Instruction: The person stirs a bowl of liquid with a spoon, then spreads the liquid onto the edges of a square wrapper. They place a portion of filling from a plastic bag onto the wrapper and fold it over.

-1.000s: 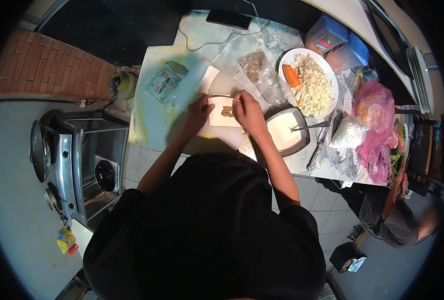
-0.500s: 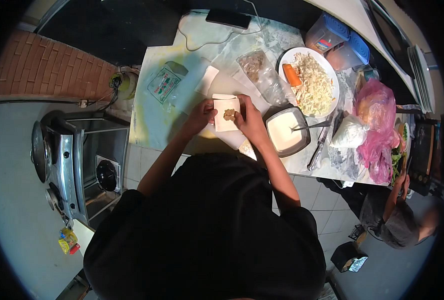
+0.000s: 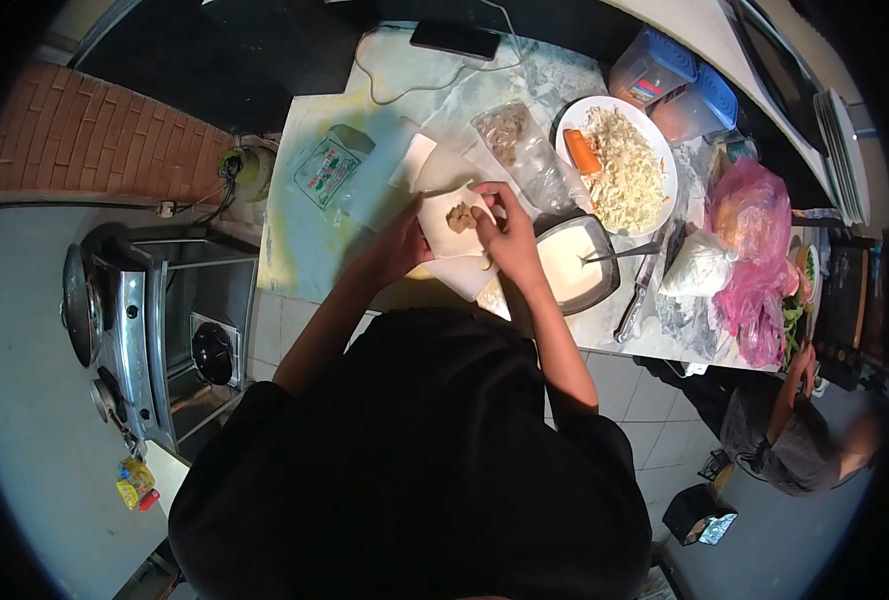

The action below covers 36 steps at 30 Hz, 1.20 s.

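The marble worktop point(image 3: 299, 240) is taking up the upper middle of the view, with a steel stove point(image 3: 154, 330) standing apart at its left. On the worktop's right half, a white plate point(image 3: 566, 125) is carrying shredded cabbage and a piece of carrot. A pink bag point(image 3: 749, 250) is lying beyond the plate at the right edge. A grey square bowl point(image 3: 604, 290) of white batter is sitting just below the plate, with a spoon resting in it. A clear bag point(image 3: 514, 135) of brown filling is lying just left of the plate.

The wrapper point(image 3: 436, 210), a pale square sheet, is being held over the near middle of the worktop, just left of the bowl. Whether it is lifted clear of the sheet beneath cannot be told.

The left hand point(image 3: 399, 245) is gripping the wrapper's left edge, its fingers curled underneath and the sheet lying across them. The right hand point(image 3: 509, 235) is closing on the right edge, its fingertips bending over the top rim. A small brown lump of filling point(image 3: 460, 216) is sitting at the wrapper's centre, between the two hands and just beside the right fingertips.
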Each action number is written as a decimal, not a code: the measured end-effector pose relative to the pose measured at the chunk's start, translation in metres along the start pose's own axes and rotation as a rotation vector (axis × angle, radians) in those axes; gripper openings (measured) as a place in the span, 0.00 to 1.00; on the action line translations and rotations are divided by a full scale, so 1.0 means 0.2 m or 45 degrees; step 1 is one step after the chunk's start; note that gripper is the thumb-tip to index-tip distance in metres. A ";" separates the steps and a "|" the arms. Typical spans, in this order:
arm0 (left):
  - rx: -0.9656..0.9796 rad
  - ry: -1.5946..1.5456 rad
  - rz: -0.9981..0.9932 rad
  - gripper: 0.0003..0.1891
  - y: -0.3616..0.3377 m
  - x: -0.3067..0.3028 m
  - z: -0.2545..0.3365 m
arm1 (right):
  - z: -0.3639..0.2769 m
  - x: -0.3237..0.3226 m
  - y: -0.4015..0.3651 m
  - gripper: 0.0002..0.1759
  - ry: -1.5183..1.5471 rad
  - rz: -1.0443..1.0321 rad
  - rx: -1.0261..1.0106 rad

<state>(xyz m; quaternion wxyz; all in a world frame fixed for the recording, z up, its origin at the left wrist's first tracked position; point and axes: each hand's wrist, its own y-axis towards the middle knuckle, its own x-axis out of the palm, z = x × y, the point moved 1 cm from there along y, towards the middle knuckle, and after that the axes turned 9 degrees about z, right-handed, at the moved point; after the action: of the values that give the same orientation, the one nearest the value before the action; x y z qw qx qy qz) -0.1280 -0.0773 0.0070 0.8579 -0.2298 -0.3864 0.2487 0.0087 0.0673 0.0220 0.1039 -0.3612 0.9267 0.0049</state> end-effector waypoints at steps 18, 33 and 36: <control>0.141 -0.453 -0.209 0.41 -0.28 0.34 0.24 | -0.49 -0.11 -0.12 0.19 -0.048 0.273 -0.470; 0.128 -0.560 -0.251 0.39 -0.32 0.41 0.22 | -0.58 -0.07 -0.15 0.20 -0.672 0.159 -0.961; 0.112 -0.597 -0.248 0.38 -0.32 0.41 0.22 | -0.56 -0.08 -0.15 0.21 -0.622 0.118 -0.915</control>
<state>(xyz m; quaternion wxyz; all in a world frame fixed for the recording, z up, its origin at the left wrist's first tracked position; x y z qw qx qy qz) -0.0992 -0.0689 0.1156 0.7741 -0.0900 -0.5837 0.2280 0.0193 0.0456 0.1374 0.1873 -0.3207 0.8295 0.4170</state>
